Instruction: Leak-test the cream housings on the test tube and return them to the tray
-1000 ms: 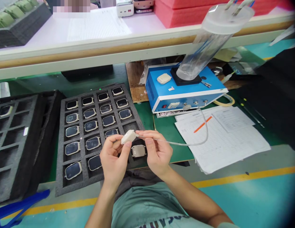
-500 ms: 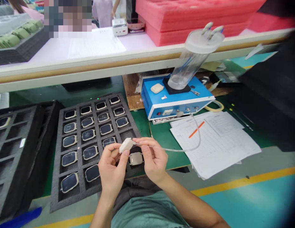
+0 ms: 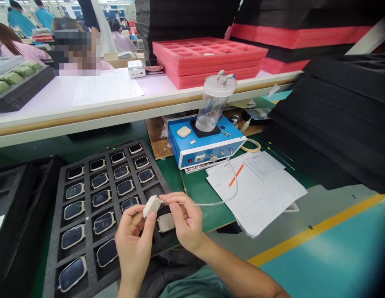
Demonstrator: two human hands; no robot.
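Above a dark-grey foam tray (image 3: pixel 89 242), we see the left hand (image 3: pixel 135 240) with thumb and fingers closed on a cream, rounded-rectangular watch case (image 3: pixel 152 206), its long axis slanting up toward the right hand (image 3: pixel 188 223). The right pinches a thin, clear plastic tube (image 3: pixel 211 204) at the case's near end; we cannot tell whether the tip enters.
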